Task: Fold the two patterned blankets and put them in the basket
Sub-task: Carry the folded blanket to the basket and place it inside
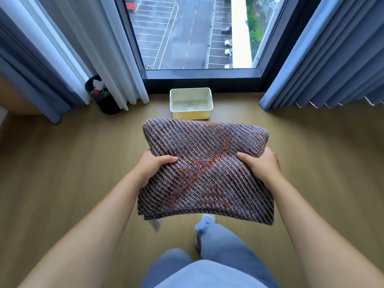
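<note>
1. The basket (pixel 192 115) stands on the floor (pixel 62 163) at the far middle, just before the window (pixel 193 32). It is a rectangular plastic tub with rounded corners, a white rim and inside, and a pale yellow outer wall. Small holes pierce its walls and bottom, and the whole perforated bottom shows.
2. A round black bin (pixel 108 106) stands far left, half tucked behind the white curtain (pixel 116 59). White and red scraps lie in it; what they are cannot be told.
3. The blanket (pixel 207 179) is held in the air, nearer than the basket and apart from it. It is folded into a thick, roughly square pad with soft rounded edges.
4. It is a coarse knit with diagonal ribs in grey, purple and white, crossed by rust-orange diamond shapes.
5. The left grip (pixel 154 166) grasps the blanket's left edge, thumb on top and fingers underneath.
6. The right grip (pixel 260 165) grasps the right edge the same way.
7. Pleated blue curtains (pixel 332 59) hang far right, above the wood-grain floor.
</note>
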Demonstrator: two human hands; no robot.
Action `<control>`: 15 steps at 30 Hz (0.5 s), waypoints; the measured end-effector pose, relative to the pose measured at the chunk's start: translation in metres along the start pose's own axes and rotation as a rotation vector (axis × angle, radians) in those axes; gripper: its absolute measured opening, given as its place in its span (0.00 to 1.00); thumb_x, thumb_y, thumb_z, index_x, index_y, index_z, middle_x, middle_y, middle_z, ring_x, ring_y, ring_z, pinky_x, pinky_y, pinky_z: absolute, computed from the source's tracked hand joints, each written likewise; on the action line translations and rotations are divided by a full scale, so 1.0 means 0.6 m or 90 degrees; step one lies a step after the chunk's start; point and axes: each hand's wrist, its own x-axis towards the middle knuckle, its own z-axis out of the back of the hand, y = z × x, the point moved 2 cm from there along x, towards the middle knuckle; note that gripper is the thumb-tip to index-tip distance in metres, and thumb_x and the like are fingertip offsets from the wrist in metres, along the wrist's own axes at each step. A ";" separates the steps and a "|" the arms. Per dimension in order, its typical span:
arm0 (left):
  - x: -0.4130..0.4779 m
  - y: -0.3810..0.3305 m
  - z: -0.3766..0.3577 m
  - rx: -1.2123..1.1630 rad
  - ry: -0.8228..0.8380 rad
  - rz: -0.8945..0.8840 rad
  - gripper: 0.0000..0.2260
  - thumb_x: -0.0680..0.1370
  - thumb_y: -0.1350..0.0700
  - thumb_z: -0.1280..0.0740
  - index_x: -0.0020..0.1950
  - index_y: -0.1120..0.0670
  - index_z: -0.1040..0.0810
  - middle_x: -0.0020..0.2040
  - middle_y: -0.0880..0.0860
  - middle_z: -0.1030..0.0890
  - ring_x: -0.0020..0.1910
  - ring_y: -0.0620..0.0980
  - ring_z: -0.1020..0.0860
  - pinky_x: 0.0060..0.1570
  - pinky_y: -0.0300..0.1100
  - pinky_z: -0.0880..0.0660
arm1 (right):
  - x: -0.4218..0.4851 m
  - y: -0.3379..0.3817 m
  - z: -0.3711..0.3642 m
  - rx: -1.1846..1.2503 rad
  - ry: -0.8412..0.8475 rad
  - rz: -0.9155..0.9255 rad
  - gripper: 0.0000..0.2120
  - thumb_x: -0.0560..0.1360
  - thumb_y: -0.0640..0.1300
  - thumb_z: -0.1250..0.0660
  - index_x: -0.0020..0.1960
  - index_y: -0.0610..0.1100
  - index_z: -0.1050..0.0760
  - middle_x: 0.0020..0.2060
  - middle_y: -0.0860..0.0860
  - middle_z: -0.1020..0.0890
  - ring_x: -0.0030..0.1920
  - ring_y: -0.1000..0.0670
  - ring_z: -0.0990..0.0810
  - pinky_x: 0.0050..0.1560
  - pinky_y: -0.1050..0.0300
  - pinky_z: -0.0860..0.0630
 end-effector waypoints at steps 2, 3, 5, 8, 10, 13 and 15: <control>0.067 -0.043 -0.001 -0.005 -0.007 0.016 0.20 0.64 0.53 0.23 0.52 0.54 0.26 0.48 0.54 0.18 0.45 0.55 0.19 0.45 0.46 0.24 | 0.085 0.039 -0.008 -0.015 0.012 0.003 0.28 0.61 0.57 0.24 0.55 0.47 0.29 0.54 0.47 0.20 0.53 0.44 0.22 0.56 0.51 0.26; 0.104 -0.066 0.000 -0.005 -0.012 0.023 0.21 0.64 0.53 0.23 0.54 0.54 0.25 0.48 0.54 0.18 0.45 0.55 0.19 0.46 0.47 0.24 | 0.129 0.060 -0.014 -0.022 0.021 0.004 0.29 0.61 0.57 0.24 0.56 0.46 0.29 0.54 0.47 0.20 0.54 0.44 0.22 0.57 0.50 0.26; 0.176 -0.107 0.003 -0.017 -0.031 0.029 0.23 0.64 0.54 0.23 0.56 0.56 0.25 0.49 0.55 0.18 0.46 0.55 0.19 0.49 0.48 0.23 | 0.214 0.101 -0.028 -0.029 0.032 0.002 0.30 0.61 0.57 0.24 0.57 0.46 0.29 0.55 0.47 0.20 0.54 0.44 0.22 0.58 0.47 0.26; 0.282 -0.161 0.012 -0.040 -0.039 0.045 0.20 0.65 0.55 0.23 0.53 0.54 0.24 0.47 0.53 0.18 0.44 0.53 0.19 0.42 0.43 0.24 | 0.325 0.147 -0.064 -0.041 0.050 -0.006 0.30 0.61 0.57 0.25 0.57 0.45 0.29 0.55 0.47 0.20 0.54 0.44 0.22 0.57 0.49 0.26; 0.378 -0.201 0.023 -0.048 -0.025 0.057 0.16 0.65 0.56 0.24 0.49 0.52 0.25 0.47 0.52 0.19 0.44 0.52 0.19 0.41 0.42 0.25 | 0.417 0.179 -0.096 -0.048 0.044 -0.028 0.29 0.62 0.58 0.25 0.56 0.45 0.29 0.53 0.47 0.20 0.52 0.44 0.22 0.53 0.52 0.27; 0.488 -0.246 0.034 -0.032 -0.020 0.071 0.17 0.66 0.56 0.24 0.51 0.53 0.26 0.49 0.54 0.19 0.47 0.54 0.20 0.49 0.47 0.24 | 0.513 0.213 -0.137 -0.062 0.043 -0.047 0.28 0.62 0.58 0.25 0.55 0.44 0.29 0.52 0.46 0.20 0.52 0.44 0.23 0.49 0.54 0.29; 0.575 -0.286 0.040 -0.026 -0.025 0.095 0.20 0.66 0.56 0.24 0.54 0.54 0.27 0.50 0.54 0.20 0.48 0.55 0.20 0.53 0.50 0.25 | 0.590 0.239 -0.165 -0.065 0.030 -0.069 0.28 0.62 0.57 0.25 0.54 0.44 0.30 0.52 0.46 0.20 0.52 0.44 0.22 0.49 0.54 0.29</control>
